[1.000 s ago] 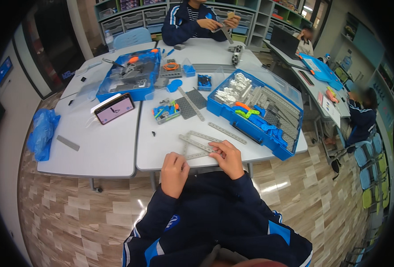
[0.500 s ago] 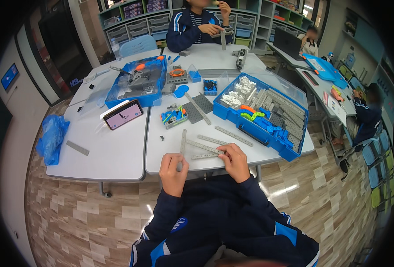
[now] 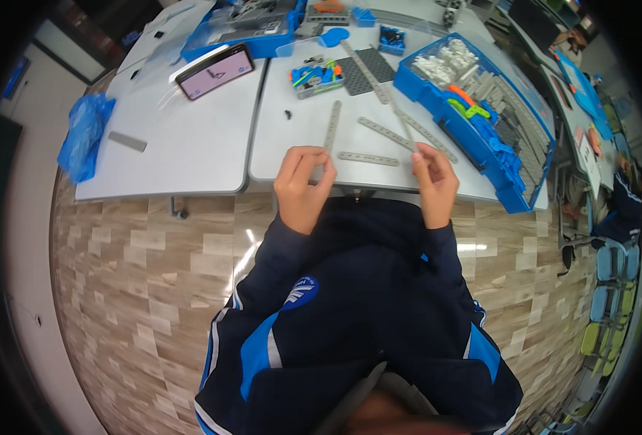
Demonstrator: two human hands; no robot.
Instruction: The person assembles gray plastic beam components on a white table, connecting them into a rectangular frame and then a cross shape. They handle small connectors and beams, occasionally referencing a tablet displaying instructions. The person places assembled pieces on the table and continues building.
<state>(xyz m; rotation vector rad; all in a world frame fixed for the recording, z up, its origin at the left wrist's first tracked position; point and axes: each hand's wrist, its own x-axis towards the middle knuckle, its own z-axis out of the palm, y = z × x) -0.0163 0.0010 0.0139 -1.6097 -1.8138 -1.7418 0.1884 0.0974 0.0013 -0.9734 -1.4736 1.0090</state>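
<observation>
My left hand (image 3: 306, 187) pinches the lower end of a grey perforated beam (image 3: 333, 125) that points away from me over the white table. My right hand (image 3: 435, 183) is closed on another grey beam (image 3: 405, 125), seen thin and nearly edge-on, slanting up and to the left. Between the hands a short grey beam (image 3: 368, 158) lies crosswise near the table edge. Just beyond it, a slanted beam (image 3: 384, 133) reaches toward my right fingers. One more beam (image 3: 431, 138) lies beside the right hand, close to the blue case.
An open blue case (image 3: 496, 183) of sorted parts stands at right. Farther back are a small clear box (image 3: 319, 90) of coloured pieces, a dark perforated plate (image 3: 371, 71) and a long beam (image 3: 361, 67). At left are a propped phone (image 3: 216, 71), a grey strip (image 3: 127, 141) and a blue bag (image 3: 85, 141).
The view has tipped downward. My right hand has moved away from my left, swinging its beam from lying across the others to pointing away from me. My left hand still pinches its beam.
</observation>
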